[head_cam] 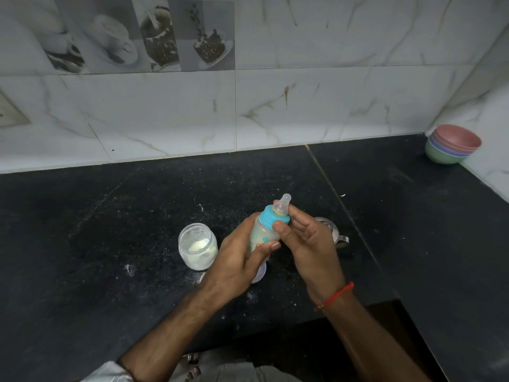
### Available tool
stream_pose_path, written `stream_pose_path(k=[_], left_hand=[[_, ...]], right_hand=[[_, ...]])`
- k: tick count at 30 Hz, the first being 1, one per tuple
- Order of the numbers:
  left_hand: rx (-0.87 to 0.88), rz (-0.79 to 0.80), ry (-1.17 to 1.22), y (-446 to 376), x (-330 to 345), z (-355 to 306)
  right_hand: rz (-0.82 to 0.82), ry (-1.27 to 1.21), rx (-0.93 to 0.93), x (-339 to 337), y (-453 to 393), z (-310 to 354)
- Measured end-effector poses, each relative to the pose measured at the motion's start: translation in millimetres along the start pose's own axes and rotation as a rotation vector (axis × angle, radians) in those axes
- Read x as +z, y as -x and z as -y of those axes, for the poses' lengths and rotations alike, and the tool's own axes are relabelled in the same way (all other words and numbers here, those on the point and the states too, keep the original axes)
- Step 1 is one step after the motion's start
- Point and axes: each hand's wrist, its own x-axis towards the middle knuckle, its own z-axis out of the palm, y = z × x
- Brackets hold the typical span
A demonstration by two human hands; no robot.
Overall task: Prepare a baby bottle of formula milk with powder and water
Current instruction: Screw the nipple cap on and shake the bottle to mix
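A small clear baby bottle [263,234] with milky contents is held above the black counter, tilted slightly right. It carries a blue screw collar [271,216] and a clear teat [282,205]. My left hand [239,264] wraps the bottle's body from the left. My right hand [305,241] has thumb and fingers on the blue collar. An open glass jar [197,250] with white powder at its bottom stands on the counter left of the bottle.
A glass or steel vessel [334,234] sits partly hidden behind my right hand. Stacked coloured bowls [451,144] stand in the back right corner. Spilled powder [130,270] dusts the black counter [110,230]. Tiled walls close off the back and right.
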Motion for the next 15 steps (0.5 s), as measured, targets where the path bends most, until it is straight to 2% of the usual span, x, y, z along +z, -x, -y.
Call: stream_pose_path(k=[2,4,9,11,15], left_hand=[[0.010,0.033,-0.013,-3,-7,-3],[-0.021,0.133,0.043,-7,-18,-5],[-0.114,0.415,0.284,-8,-25,-18],[-0.149,0.471,0.352,-8,-22,-19],[-0.183,0.468,0.403,-7,-27,-26]], right_hand=[[-0.017,0.008,-0.040,2,4,-1],[0.040,-0.026,-0.020,-3,5,6],[0.533,0.023,0.072,-34,-7,33],[0.650,0.030,0.116,-37,-10,39],[0.615,0.056,0.104,-26,-10,42]])
